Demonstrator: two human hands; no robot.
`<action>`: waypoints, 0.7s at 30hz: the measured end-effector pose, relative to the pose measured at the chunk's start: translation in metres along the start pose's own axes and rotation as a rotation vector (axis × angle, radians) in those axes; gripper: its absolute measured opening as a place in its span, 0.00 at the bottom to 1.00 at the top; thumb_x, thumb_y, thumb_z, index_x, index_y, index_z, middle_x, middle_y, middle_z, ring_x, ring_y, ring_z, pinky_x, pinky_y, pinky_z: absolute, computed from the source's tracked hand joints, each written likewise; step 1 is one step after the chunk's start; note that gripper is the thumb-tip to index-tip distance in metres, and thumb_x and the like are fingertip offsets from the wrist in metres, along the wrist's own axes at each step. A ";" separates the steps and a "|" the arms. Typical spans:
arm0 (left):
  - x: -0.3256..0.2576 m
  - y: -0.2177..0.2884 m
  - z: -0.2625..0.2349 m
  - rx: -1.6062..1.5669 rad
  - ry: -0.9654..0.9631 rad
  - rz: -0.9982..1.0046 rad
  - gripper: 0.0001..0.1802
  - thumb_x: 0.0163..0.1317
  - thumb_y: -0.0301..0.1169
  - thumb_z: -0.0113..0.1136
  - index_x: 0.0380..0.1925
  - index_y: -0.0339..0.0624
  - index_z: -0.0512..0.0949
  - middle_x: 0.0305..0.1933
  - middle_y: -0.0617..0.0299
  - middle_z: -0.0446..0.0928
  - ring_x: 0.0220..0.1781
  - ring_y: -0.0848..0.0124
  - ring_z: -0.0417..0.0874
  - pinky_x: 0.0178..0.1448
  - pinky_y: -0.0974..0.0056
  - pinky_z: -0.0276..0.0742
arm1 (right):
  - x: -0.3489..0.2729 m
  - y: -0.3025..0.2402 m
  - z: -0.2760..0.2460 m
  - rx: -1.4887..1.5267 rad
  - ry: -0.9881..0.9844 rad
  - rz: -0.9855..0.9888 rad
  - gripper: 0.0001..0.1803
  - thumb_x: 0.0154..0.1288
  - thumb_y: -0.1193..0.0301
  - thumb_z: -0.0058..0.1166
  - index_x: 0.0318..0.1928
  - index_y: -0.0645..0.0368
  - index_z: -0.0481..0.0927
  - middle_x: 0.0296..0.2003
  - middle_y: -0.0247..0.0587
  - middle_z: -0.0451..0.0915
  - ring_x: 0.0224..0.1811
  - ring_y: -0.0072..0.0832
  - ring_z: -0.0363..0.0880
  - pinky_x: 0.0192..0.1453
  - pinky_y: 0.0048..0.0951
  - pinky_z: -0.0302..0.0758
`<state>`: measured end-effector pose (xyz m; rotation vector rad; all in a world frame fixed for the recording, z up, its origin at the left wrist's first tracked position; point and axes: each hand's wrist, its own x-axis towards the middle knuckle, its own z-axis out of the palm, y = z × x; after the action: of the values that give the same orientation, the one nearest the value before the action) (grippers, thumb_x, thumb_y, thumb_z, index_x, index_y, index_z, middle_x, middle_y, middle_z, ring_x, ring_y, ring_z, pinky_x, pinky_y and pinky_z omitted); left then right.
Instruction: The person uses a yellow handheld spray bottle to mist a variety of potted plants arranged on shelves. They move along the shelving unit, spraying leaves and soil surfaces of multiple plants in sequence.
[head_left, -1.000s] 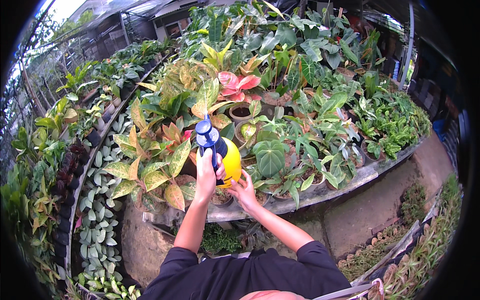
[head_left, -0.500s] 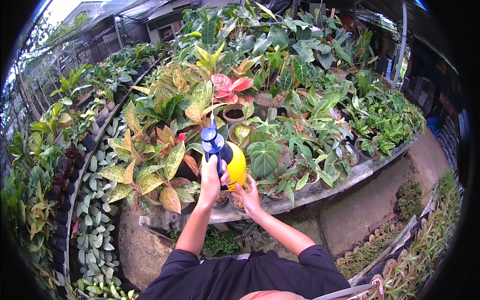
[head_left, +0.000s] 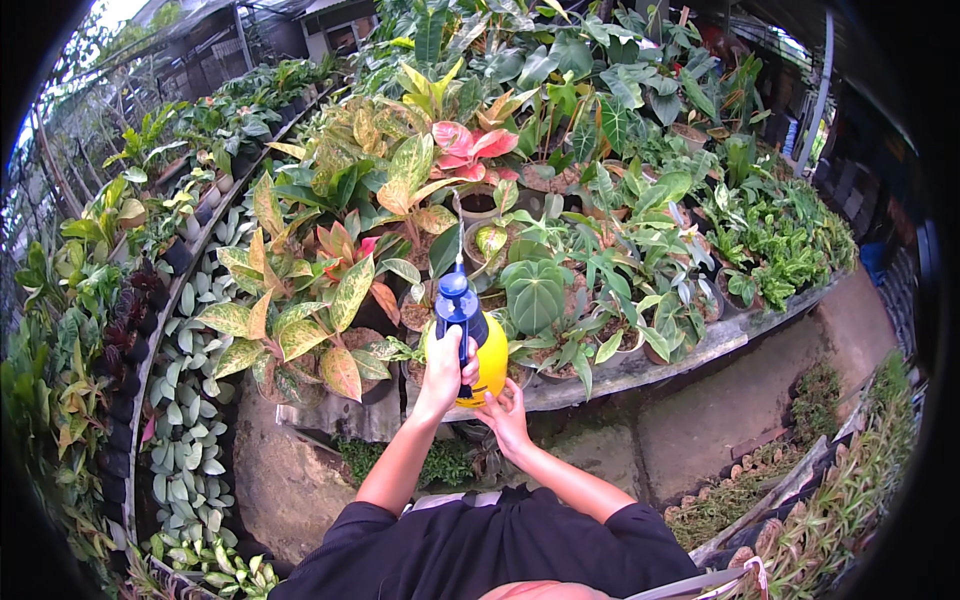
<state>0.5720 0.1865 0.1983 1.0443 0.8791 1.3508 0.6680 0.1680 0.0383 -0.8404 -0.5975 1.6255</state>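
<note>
Now, against the frame half a second back, the yellow spray bottle [head_left: 490, 360] sits farther right and closer to the body, over the near edge of the bench [head_left: 690, 355]; the view has shifted slightly too. Left hand [head_left: 445, 375] closed around its dark blue handle; right hand [head_left: 508, 415] half-open, fingers against the tank's lower side. Nozzle [head_left: 459, 268] points away toward the potted plants (a thin pale streak shows ahead of its tip, as before). The bench's near edge curves past the forearms; to the right, a strip of concrete floor [head_left: 690, 435] separates it from a low plant border [head_left: 840, 510]. Bench surface: weathered grey, crowded with pots, including a pink-leaved plant [head_left: 470, 150]. Silvery foliage [head_left: 190, 400] lines the left; a grey post [head_left: 818, 95] stands at far right.
</note>
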 end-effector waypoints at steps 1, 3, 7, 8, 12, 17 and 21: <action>-0.001 -0.003 0.002 -0.010 -0.025 -0.018 0.21 0.62 0.46 0.34 0.20 0.42 0.63 0.09 0.69 0.57 0.09 0.80 0.56 0.16 0.74 0.54 | -0.003 -0.001 -0.003 -0.019 0.024 -0.017 0.30 0.59 0.71 0.49 0.57 0.52 0.48 0.48 0.46 0.61 0.41 0.32 0.72 0.47 0.37 0.73; -0.004 -0.008 0.003 -0.073 -0.047 -0.031 0.19 0.62 0.44 0.37 0.20 0.41 0.62 0.10 0.69 0.58 0.09 0.80 0.58 0.15 0.75 0.54 | -0.007 -0.004 -0.008 -0.067 0.054 -0.035 0.29 0.59 0.71 0.48 0.57 0.52 0.48 0.49 0.46 0.60 0.41 0.31 0.72 0.47 0.37 0.73; -0.011 -0.010 0.000 -0.101 0.059 -0.048 0.21 0.63 0.46 0.33 0.19 0.42 0.63 0.09 0.70 0.57 0.09 0.80 0.56 0.16 0.74 0.54 | -0.010 0.000 -0.011 -0.098 0.013 -0.001 0.30 0.59 0.71 0.48 0.57 0.52 0.47 0.49 0.45 0.60 0.42 0.32 0.72 0.47 0.37 0.72; -0.012 -0.009 -0.002 -0.096 0.061 -0.044 0.21 0.63 0.46 0.33 0.19 0.42 0.63 0.09 0.70 0.57 0.09 0.80 0.56 0.16 0.74 0.54 | -0.011 -0.001 -0.008 -0.103 0.002 0.019 0.30 0.59 0.71 0.48 0.57 0.52 0.47 0.49 0.45 0.60 0.42 0.32 0.72 0.47 0.37 0.72; -0.017 0.004 -0.014 -0.077 0.137 0.002 0.21 0.63 0.45 0.32 0.19 0.43 0.63 0.09 0.70 0.57 0.09 0.80 0.55 0.16 0.74 0.53 | -0.006 0.006 0.007 -0.094 -0.073 0.079 0.31 0.59 0.70 0.48 0.58 0.52 0.47 0.49 0.45 0.61 0.43 0.33 0.72 0.48 0.37 0.72; -0.027 0.016 -0.034 -0.076 0.153 0.054 0.21 0.63 0.46 0.33 0.19 0.43 0.62 0.09 0.71 0.57 0.09 0.81 0.55 0.16 0.74 0.53 | -0.001 0.010 0.030 -0.120 -0.149 0.087 0.31 0.60 0.71 0.47 0.58 0.52 0.46 0.49 0.45 0.63 0.44 0.32 0.70 0.48 0.36 0.71; -0.035 0.005 -0.043 -0.083 0.207 0.017 0.21 0.63 0.46 0.33 0.19 0.43 0.62 0.09 0.71 0.57 0.10 0.81 0.55 0.16 0.74 0.54 | -0.015 0.022 0.024 -0.109 -0.138 0.176 0.33 0.56 0.67 0.53 0.57 0.54 0.49 0.49 0.46 0.62 0.45 0.32 0.70 0.45 0.33 0.73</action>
<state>0.5276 0.1549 0.1866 0.8602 0.9586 1.5167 0.6373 0.1500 0.0392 -0.8859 -0.7306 1.8352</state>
